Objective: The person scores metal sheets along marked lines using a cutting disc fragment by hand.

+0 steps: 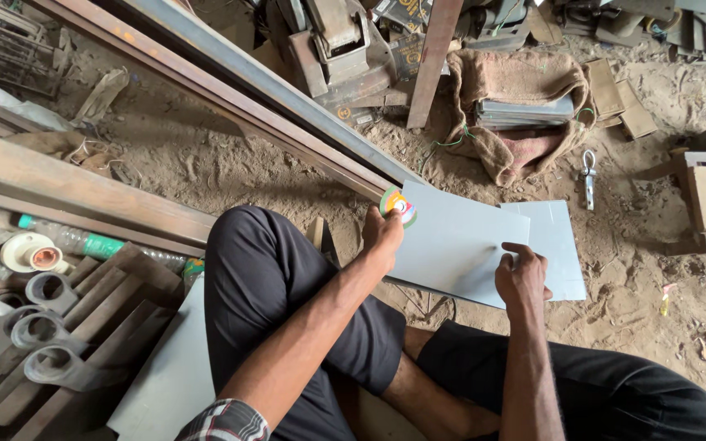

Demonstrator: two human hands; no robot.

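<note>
The pale grey sheet (455,241) lies flat on the sandy ground in front of the seated person's knees, and everything here is placed from it. At its near left corner the left hand (382,233) is curled shut around a small round tape measure (398,204) with a colourful face; the fingers cover most of its case, and whether any tape is drawn out cannot be made out. On the sheet's right part the right hand (520,273) rests knuckles up, fingers bent and fingertips pressed to the surface; if it pinches anything small, that is hidden under the hand. A second grey sheet (553,245) shows from beneath the first on its right side, partly covered. Beyond the sheets a brown burlap sack (525,90) lies open with a stack of flat grey plates (525,113) in its folds, their lower ends hidden by the cloth. A metal clamp (588,175) lies just right of the sack. Long rusty steel beams (230,90) run off the frame's left edge.
</note>
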